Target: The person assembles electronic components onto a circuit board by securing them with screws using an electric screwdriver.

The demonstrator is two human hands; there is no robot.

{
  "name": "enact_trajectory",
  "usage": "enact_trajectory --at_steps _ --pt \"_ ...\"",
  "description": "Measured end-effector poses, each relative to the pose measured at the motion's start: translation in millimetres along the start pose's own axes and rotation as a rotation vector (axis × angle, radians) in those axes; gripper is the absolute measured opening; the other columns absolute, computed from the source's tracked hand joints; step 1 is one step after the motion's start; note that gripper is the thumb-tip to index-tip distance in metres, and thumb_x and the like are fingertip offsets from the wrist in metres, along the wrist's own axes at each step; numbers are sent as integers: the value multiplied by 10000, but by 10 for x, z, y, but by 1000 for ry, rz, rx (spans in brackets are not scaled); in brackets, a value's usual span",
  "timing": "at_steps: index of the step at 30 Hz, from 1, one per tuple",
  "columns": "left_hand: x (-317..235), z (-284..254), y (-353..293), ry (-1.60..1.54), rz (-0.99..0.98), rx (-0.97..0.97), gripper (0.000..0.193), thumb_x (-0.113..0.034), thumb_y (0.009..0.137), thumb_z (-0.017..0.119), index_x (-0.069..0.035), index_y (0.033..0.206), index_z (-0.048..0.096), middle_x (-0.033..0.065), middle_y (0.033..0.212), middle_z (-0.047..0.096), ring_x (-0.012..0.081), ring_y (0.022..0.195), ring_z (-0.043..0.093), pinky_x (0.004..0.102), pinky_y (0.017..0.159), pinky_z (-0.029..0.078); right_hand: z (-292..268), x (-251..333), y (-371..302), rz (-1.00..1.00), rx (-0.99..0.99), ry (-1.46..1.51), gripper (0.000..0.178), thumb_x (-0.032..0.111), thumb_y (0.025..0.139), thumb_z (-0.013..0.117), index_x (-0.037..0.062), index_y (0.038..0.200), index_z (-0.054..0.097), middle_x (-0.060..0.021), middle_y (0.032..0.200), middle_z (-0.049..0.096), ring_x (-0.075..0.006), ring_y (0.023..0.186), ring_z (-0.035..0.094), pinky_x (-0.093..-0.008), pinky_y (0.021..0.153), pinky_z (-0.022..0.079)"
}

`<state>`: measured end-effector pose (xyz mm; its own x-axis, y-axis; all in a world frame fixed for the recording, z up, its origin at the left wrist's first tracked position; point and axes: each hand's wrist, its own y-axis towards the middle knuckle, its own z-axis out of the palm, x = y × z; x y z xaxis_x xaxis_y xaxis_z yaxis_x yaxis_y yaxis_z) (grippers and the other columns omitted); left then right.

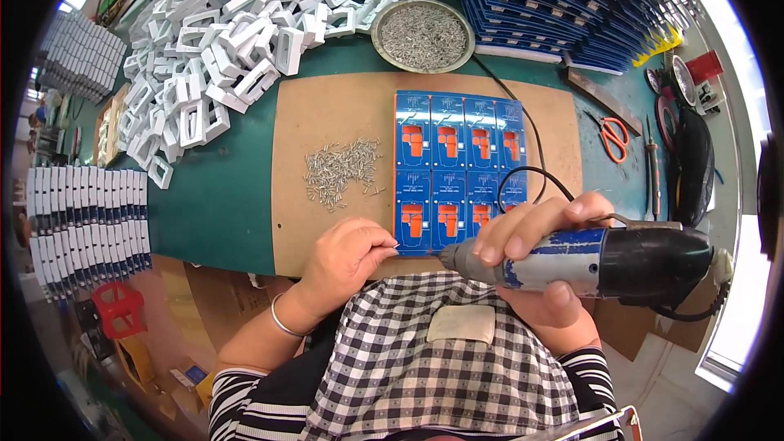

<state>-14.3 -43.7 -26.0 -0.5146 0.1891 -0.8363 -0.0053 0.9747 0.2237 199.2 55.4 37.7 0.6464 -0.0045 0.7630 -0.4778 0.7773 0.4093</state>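
Observation:
My right hand (543,237) is wrapped round an electric screwdriver (572,255) with a worn silver, blue and black body. Its tip points left, close to the near edge of a blue panel (447,106) with two rows of orange-marked sections. At the panel's near left corner, my left hand (351,253) is closed in a pinch. Whatever sits between its fingertips is too small to name. Beyond that hand, a loose heap of small silver screw-like pieces (339,171) lies on the brown board (327,106) under the panel.
White plastic frames (237,41) pile up at the far left. A round metal bowl (423,35) of small metal pieces stands behind the panel. Stacked blue panels (539,8) rise at the far right, near orange-handled pliers (612,139). The screwdriver's black cable (531,114) crosses the panel.

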Motion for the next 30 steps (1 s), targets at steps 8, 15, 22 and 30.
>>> enact_trajectory --at_steps 8,15,22,30 --pt "-15 -40 68 100 111 75 139 -22 760 698 -35 866 610 102 785 574 281 728 569 374 679 474 -14 -32 -13 -15 103 -42 606 64 777 712 120 1248 335 -152 949 604 -309 888 633 -477 843 522" --pt "-62 -175 194 213 202 223 167 -36 763 688 -45 886 575 95 808 535 285 770 549 385 701 463 63 -38 54 -3 104 -4 627 39 760 712 109 1258 337 -160 952 602 -313 885 631 -471 844 520" --pt "-287 -286 362 496 202 495 91 -97 784 600 -57 846 545 90 832 547 261 809 565 376 709 476 144 -92 150 -54 208 -82 667 -37 712 704 56 1259 332 -189 957 594 -291 874 621 -429 833 511" --pt "-230 -236 305 507 265 415 65 -114 785 582 -71 816 545 74 806 542 249 769 565 374 686 474 161 -204 215 -109 310 -140 721 -64 674 706 49 1271 319 -201 961 592 -272 877 623 -387 818 510"
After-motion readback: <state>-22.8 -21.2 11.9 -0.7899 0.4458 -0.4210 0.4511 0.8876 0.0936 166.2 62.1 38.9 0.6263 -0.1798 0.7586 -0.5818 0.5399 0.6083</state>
